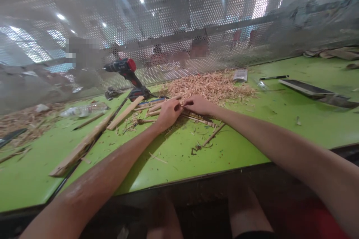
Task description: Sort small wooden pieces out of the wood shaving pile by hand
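Observation:
My left hand and my right hand meet over the middle of the green table, fingertips pinched close together. Whatever sits between the fingertips is too small to make out. Beneath and beside them lie several thin wooden sticks. Just behind my hands rises a heap of pale wood shavings. A flat wooden strip lies left of my left hand. In front of my right hand, a short thin stick rests near small dark scraps.
A cordless drill stands upright at the back left. A long wooden board lies at the left, with a clear plastic bag behind it. On the right are a phone-like flat object and a pen. Perforated metal mesh closes the back.

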The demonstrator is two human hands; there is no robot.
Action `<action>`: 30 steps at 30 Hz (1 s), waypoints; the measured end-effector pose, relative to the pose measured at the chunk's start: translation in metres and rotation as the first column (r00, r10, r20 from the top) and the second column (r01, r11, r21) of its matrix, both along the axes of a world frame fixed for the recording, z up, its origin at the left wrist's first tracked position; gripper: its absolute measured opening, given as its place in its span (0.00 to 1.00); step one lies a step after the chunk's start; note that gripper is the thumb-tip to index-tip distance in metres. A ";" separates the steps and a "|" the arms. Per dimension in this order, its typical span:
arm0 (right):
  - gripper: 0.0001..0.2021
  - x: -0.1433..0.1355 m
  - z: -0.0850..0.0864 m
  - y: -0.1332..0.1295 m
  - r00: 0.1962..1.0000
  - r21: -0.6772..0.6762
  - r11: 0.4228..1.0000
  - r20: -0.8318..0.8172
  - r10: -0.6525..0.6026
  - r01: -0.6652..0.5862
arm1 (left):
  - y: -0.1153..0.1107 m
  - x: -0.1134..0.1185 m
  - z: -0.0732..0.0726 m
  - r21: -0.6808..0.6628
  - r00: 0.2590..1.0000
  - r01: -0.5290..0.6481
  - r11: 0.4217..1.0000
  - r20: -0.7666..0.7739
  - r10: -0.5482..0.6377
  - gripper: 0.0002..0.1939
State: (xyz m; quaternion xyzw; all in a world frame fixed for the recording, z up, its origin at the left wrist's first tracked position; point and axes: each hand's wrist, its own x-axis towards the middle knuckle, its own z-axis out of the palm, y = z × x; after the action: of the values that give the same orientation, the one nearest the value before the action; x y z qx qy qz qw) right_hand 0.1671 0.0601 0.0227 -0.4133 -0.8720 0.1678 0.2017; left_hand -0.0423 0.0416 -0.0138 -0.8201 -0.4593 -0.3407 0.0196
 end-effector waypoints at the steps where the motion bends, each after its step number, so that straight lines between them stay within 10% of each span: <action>1: 0.12 0.000 0.000 0.000 1.000 -0.002 1.000 -0.004 -0.001 0.001 | 0.000 0.000 0.000 -0.003 1.000 0.000 1.000 0.001 0.000 0.11; 30: 0.12 0.001 0.001 -0.002 1.000 -0.030 1.000 -0.022 -0.001 0.000 | -0.002 0.001 0.004 -0.040 1.000 -0.015 0.999 -0.017 0.015 0.10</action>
State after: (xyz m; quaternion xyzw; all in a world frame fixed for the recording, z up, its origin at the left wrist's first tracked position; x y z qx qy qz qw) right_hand 0.1685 0.0585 0.0235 -0.4146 -0.8670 0.1854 0.2051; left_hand -0.0414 0.0400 -0.0099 -0.8197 -0.4719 -0.3244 0.0095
